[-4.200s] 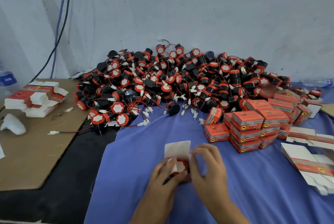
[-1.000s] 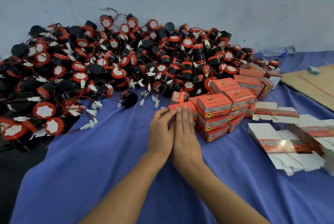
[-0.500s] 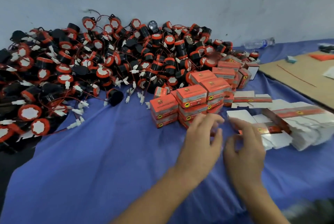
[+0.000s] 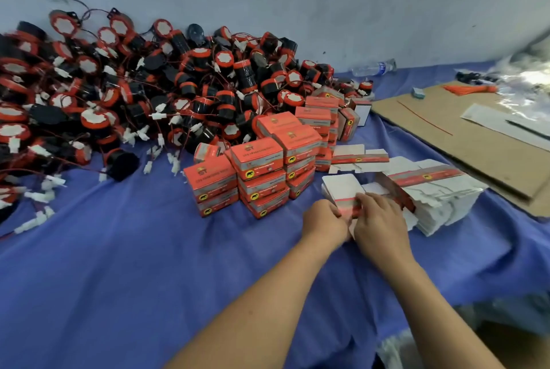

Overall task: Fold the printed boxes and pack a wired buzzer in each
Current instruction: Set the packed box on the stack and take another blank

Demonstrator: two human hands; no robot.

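A big heap of black-and-red wired buzzers (image 4: 143, 91) covers the left and back of the blue cloth (image 4: 125, 264). Stacked folded orange boxes (image 4: 256, 169) stand in the middle. To their right lies a pile of flat white-and-red box blanks (image 4: 440, 193). My left hand (image 4: 323, 219) and my right hand (image 4: 378, 219) meet at the pile's near left end, and both pinch one flat box blank (image 4: 342, 191) whose white face points up. My fingers hide its lower edge.
A brown cardboard sheet (image 4: 464, 142) lies at the right with white paper strips (image 4: 503, 124) and an orange bundle (image 4: 470, 89) on it. A plastic water bottle (image 4: 373, 68) rests by the wall. The cloth's edge drops off at the lower right.
A packed box was set onto the stacks about a second ago. Both hands then moved right to the flat blanks and now pinch one. The view has swung right.
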